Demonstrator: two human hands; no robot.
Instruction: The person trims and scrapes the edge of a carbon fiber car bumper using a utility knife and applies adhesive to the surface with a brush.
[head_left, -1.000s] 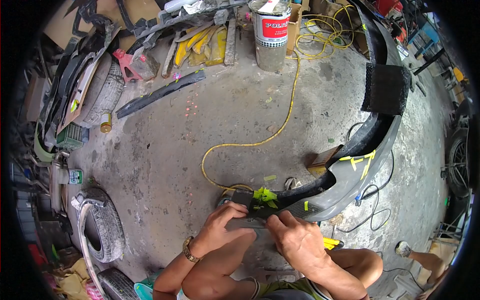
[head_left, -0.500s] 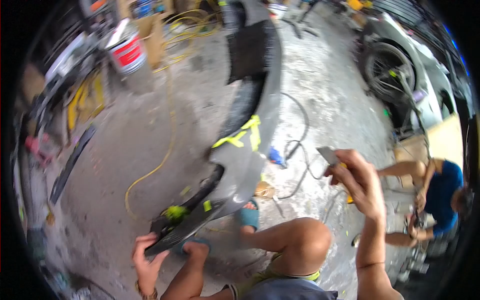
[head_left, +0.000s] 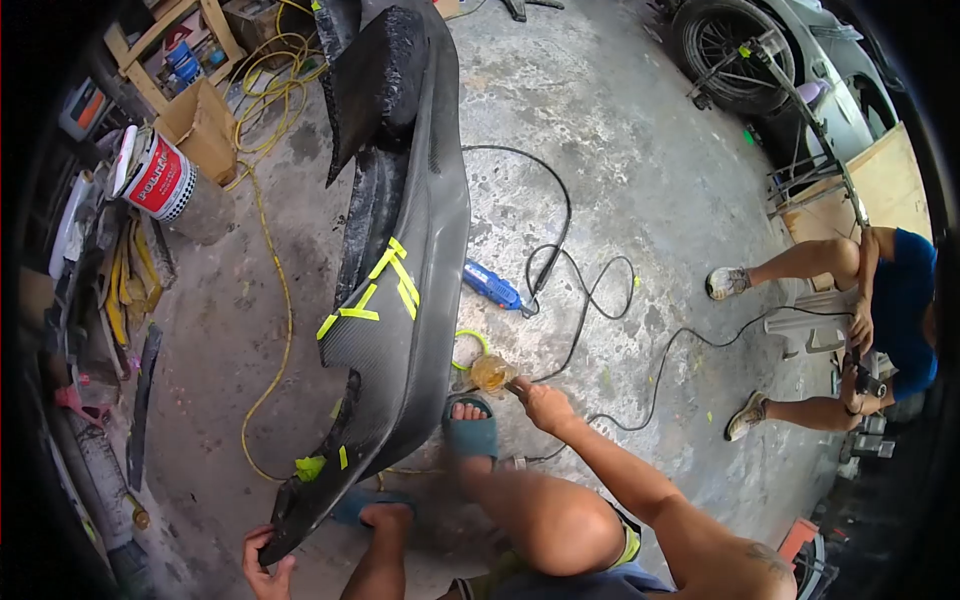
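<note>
A long dark carbon-fibre-look car bumper [head_left: 400, 330] with yellow-green tape strips on it stands in front of me, running from the top of the view to the lower left. My left hand [head_left: 265, 567] grips its near lower tip, thumb and fingers around the edge. Over the floor, my right hand [head_left: 546, 405] is closed on a flat scraper [head_left: 518, 386], of which only a small dark part shows. It reaches the clear cup [head_left: 491, 374] of amber stuff; whether the blade is inside I cannot tell. A roll of yellow-green tape [head_left: 471, 349] lies behind the cup.
A blue power tool [head_left: 493, 287] with a looping black cable [head_left: 568, 210] lies right of the bumper. On the left are a yellow cord [head_left: 288, 330], a paint bucket [head_left: 160, 175] and a carton [head_left: 200, 130]. At right a seated person [head_left: 900, 300] holds a tool.
My right hand has come down and left with the scraper, from raised in the air to the cup. My left hand stays on the bumper tip while the whole view has shifted.
</note>
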